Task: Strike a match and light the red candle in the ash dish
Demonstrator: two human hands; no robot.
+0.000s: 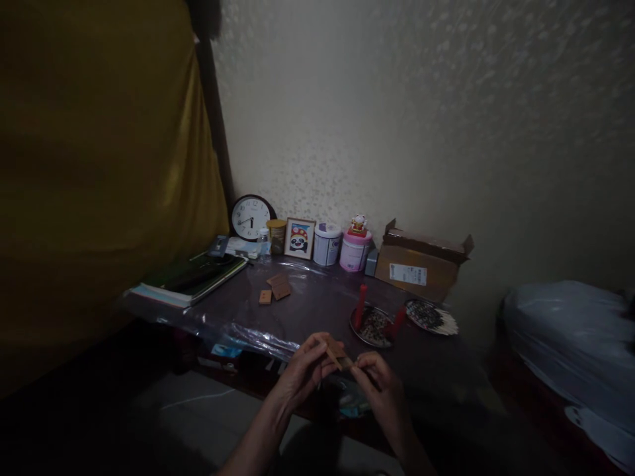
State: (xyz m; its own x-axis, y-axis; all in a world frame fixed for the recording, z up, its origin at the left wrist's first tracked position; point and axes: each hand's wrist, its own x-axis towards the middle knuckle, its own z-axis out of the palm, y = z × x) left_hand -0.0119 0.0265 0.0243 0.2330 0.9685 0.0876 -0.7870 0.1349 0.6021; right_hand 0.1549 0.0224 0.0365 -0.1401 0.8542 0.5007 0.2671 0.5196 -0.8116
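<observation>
Both my hands meet just in front of the dark table's [317,304] near edge. My left hand [303,371] is closed in a pinch on a small brown wooden piece [336,350] with a thin stick poking from it. My right hand [378,383] is closed too, fingers pinching the same piece from the right side. Just beyond my hands stands a round metal dish [371,326] of small beads with two red sticks [360,305] rising from it. Three flat brown wooden pieces [276,288] lie further back on the table.
A plate of matchstick-like sticks [430,316] lies right of the dish. Along the wall stand a clock [251,216], a framed panda picture [299,238], two tins [327,243], and an open cardboard box [421,261]. Books [191,279] lie left. A yellow curtain [99,165] hangs left; a plastic-covered bundle [570,344] sits right.
</observation>
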